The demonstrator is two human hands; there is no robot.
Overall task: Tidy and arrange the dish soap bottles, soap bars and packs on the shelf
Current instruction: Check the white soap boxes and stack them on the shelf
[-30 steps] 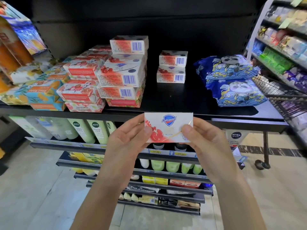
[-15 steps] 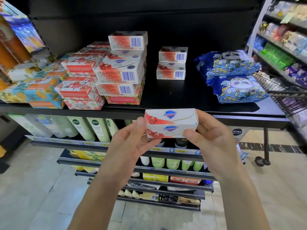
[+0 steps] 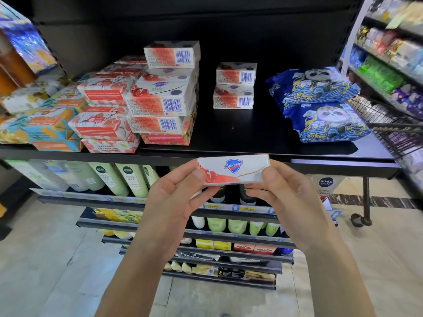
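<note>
Soap box (image 3: 233, 170) pinched by its two ends between the left grip (image 3: 176, 202) and the right grip (image 3: 286, 197), logo face toward the camera. It is held just short of the shelf (image 3: 240, 133) edge. A two-box stack (image 3: 234, 88) lies beyond the grips. The box is probably best turned barcode-forward, then laid squarely on it.

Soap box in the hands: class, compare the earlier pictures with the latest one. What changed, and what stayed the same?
The soap box was turned about its long axis, from broad front facing the camera to a narrower logo side. Nothing was let go: the left hand and right hand grip its ends throughout. The stacked boxes and panda packs are unmoved.
</note>
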